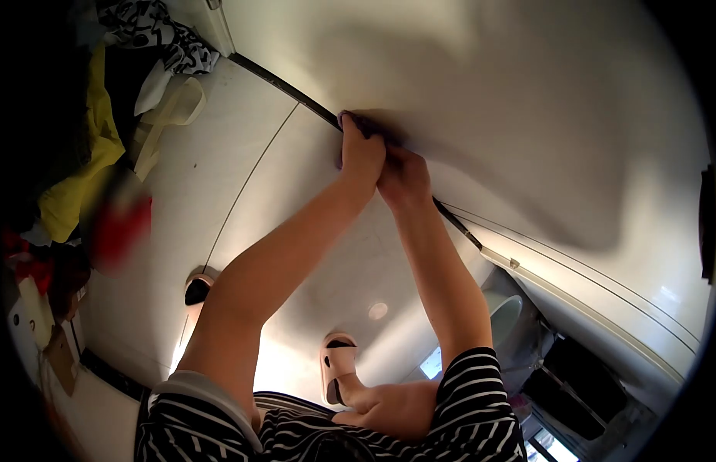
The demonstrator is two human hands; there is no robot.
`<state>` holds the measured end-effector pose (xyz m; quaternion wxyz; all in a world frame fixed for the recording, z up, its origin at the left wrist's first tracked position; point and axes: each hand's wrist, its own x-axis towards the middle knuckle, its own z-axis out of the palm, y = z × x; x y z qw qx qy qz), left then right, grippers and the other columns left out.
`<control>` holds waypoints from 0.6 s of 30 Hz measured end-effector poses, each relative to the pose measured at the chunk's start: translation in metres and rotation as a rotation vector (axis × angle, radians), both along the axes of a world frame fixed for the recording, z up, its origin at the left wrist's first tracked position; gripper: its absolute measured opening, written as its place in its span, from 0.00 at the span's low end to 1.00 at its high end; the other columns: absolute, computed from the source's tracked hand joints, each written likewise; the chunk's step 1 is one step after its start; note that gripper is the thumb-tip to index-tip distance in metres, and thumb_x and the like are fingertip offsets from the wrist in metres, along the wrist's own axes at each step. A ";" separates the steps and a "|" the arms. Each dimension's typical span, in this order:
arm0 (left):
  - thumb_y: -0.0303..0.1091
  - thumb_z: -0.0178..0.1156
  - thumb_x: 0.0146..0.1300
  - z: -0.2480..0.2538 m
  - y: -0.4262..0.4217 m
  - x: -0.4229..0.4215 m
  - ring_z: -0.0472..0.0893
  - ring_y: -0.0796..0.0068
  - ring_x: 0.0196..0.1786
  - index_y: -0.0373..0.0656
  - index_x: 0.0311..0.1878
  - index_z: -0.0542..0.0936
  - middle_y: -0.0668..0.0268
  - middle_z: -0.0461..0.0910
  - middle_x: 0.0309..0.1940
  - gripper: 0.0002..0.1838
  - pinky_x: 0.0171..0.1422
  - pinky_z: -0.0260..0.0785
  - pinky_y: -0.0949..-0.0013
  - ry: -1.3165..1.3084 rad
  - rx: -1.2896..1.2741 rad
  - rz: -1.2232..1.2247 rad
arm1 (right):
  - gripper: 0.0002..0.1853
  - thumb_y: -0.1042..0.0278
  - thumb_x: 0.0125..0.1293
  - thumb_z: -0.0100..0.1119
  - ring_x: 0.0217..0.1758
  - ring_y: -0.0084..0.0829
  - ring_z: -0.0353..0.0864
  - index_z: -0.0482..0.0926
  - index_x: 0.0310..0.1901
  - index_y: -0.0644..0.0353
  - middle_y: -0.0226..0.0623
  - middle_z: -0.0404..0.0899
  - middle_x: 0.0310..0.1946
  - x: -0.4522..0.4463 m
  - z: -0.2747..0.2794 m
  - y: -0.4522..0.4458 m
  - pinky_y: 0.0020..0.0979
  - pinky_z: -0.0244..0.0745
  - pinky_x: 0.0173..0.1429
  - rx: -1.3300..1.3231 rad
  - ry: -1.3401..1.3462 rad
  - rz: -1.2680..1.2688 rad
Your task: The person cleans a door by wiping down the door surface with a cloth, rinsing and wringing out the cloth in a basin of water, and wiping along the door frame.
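My left hand (363,159) and my right hand (405,177) are close together in front of a large white panel (512,100). Between them and the panel is something dark purple (364,123), perhaps a cloth; its edges stick out above and left of my left hand, and most of it is hidden. The fingers of my left hand are closed on it. My right hand touches the left one with bent fingers, and what lies inside it is covered. Just below the hands runs the dark strip (281,83) along the panel's lower edge.
Clothes, among them a yellow garment (100,146) and a patterned black-and-white cloth (162,35), pile up at the left. My feet in pink slippers (339,366) stand on pale floor tiles (219,123). A whitish basin (504,314) and dark objects (577,385) are at the lower right.
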<state>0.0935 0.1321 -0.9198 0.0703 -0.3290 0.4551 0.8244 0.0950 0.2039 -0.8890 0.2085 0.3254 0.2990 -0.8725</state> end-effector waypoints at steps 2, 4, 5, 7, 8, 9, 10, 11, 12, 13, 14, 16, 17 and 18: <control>0.21 0.48 0.53 -0.064 -0.003 -0.006 0.65 0.55 0.64 0.36 0.68 0.51 0.47 0.63 0.61 0.36 0.65 0.61 0.64 0.012 -0.054 -0.012 | 0.22 0.79 0.65 0.35 0.64 0.42 0.63 0.60 0.61 0.71 0.51 0.63 0.61 -0.006 -0.051 -0.004 0.39 0.57 0.70 0.043 -0.102 -0.100; 0.21 0.49 0.52 -0.088 -0.004 -0.010 0.64 0.53 0.64 0.35 0.68 0.52 0.46 0.62 0.61 0.37 0.65 0.61 0.64 0.001 -0.089 -0.034 | 0.21 0.79 0.65 0.36 0.64 0.42 0.63 0.60 0.61 0.72 0.51 0.63 0.61 -0.008 -0.051 -0.014 0.39 0.57 0.70 0.072 -0.110 -0.094; 0.21 0.50 0.51 -0.086 -0.004 -0.010 0.64 0.53 0.64 0.35 0.68 0.53 0.46 0.62 0.61 0.37 0.66 0.60 0.63 0.000 -0.094 -0.043 | 0.21 0.79 0.65 0.36 0.64 0.43 0.63 0.60 0.61 0.73 0.51 0.63 0.61 -0.006 -0.049 -0.016 0.38 0.57 0.70 0.089 -0.119 -0.094; 0.21 0.50 0.51 -0.066 -0.003 -0.008 0.62 0.51 0.65 0.34 0.68 0.53 0.45 0.60 0.61 0.37 0.67 0.59 0.62 0.001 -0.075 -0.079 | 0.21 0.78 0.66 0.36 0.64 0.43 0.63 0.60 0.60 0.73 0.51 0.64 0.60 -0.002 -0.038 -0.008 0.38 0.57 0.70 0.016 -0.069 -0.097; 0.21 0.49 0.51 -0.049 -0.001 -0.003 0.62 0.51 0.65 0.34 0.68 0.52 0.45 0.59 0.62 0.37 0.68 0.58 0.62 -0.003 -0.050 -0.105 | 0.21 0.78 0.66 0.36 0.64 0.43 0.64 0.60 0.60 0.74 0.51 0.64 0.60 0.003 -0.031 0.000 0.38 0.58 0.70 -0.020 -0.052 -0.096; 0.21 0.49 0.52 -0.035 0.007 0.002 0.60 0.49 0.66 0.33 0.68 0.51 0.44 0.58 0.63 0.37 0.69 0.56 0.62 -0.005 -0.054 -0.102 | 0.22 0.78 0.65 0.36 0.65 0.43 0.63 0.59 0.61 0.74 0.52 0.63 0.61 0.006 -0.022 0.013 0.38 0.57 0.71 -0.002 -0.100 -0.095; 0.21 0.48 0.52 -0.019 0.020 0.008 0.58 0.48 0.67 0.33 0.69 0.50 0.44 0.56 0.64 0.38 0.70 0.54 0.61 -0.008 -0.057 -0.099 | 0.23 0.79 0.65 0.36 0.66 0.43 0.62 0.59 0.62 0.74 0.53 0.62 0.62 0.009 -0.010 0.026 0.39 0.57 0.71 0.018 -0.149 -0.093; 0.21 0.47 0.53 0.016 0.027 0.017 0.59 0.50 0.66 0.33 0.68 0.51 0.45 0.57 0.64 0.36 0.70 0.53 0.62 0.020 -0.177 -0.071 | 0.22 0.79 0.65 0.36 0.65 0.42 0.62 0.59 0.62 0.74 0.53 0.62 0.62 0.012 0.027 0.019 0.38 0.57 0.71 0.132 -0.188 -0.076; 0.21 0.46 0.54 0.059 0.028 0.025 0.59 0.52 0.66 0.33 0.67 0.52 0.47 0.59 0.63 0.34 0.70 0.53 0.62 0.048 -0.295 -0.043 | 0.22 0.79 0.66 0.36 0.65 0.42 0.63 0.59 0.61 0.74 0.53 0.63 0.62 0.016 0.065 0.012 0.38 0.57 0.71 0.248 -0.225 -0.057; 0.22 0.46 0.56 0.091 0.025 0.030 0.54 0.51 0.69 0.32 0.69 0.49 0.46 0.54 0.66 0.35 0.72 0.48 0.62 0.090 -0.196 -0.062 | 0.22 0.77 0.67 0.36 0.64 0.41 0.64 0.59 0.61 0.74 0.52 0.64 0.61 0.022 0.083 0.032 0.37 0.57 0.70 0.107 -0.167 -0.019; 0.23 0.45 0.57 0.118 0.019 0.033 0.49 0.49 0.71 0.31 0.70 0.45 0.45 0.49 0.68 0.37 0.74 0.44 0.61 0.136 -0.099 -0.080 | 0.21 0.75 0.68 0.36 0.63 0.40 0.65 0.58 0.61 0.74 0.51 0.64 0.60 0.027 0.097 0.045 0.37 0.58 0.70 -0.037 -0.107 0.018; 0.24 0.46 0.58 0.150 0.004 0.035 0.46 0.48 0.73 0.32 0.70 0.43 0.45 0.46 0.69 0.37 0.75 0.41 0.62 0.213 -0.102 -0.096 | 0.21 0.75 0.69 0.35 0.64 0.39 0.65 0.58 0.62 0.74 0.51 0.64 0.61 0.029 0.147 0.018 0.36 0.58 0.69 -0.060 -0.010 0.076; 0.25 0.46 0.60 0.158 -0.009 0.034 0.43 0.47 0.73 0.31 0.70 0.44 0.45 0.42 0.70 0.36 0.75 0.40 0.60 0.231 -0.035 -0.115 | 0.21 0.74 0.70 0.35 0.64 0.39 0.64 0.57 0.62 0.73 0.50 0.63 0.62 0.028 0.158 0.009 0.36 0.58 0.70 -0.005 -0.025 0.055; 0.24 0.46 0.60 0.157 -0.018 0.033 0.44 0.46 0.73 0.31 0.69 0.44 0.44 0.43 0.70 0.35 0.74 0.42 0.58 0.282 -0.123 -0.083 | 0.21 0.73 0.70 0.35 0.64 0.39 0.63 0.56 0.63 0.73 0.50 0.62 0.62 0.026 0.165 -0.003 0.36 0.57 0.70 -0.061 -0.010 0.036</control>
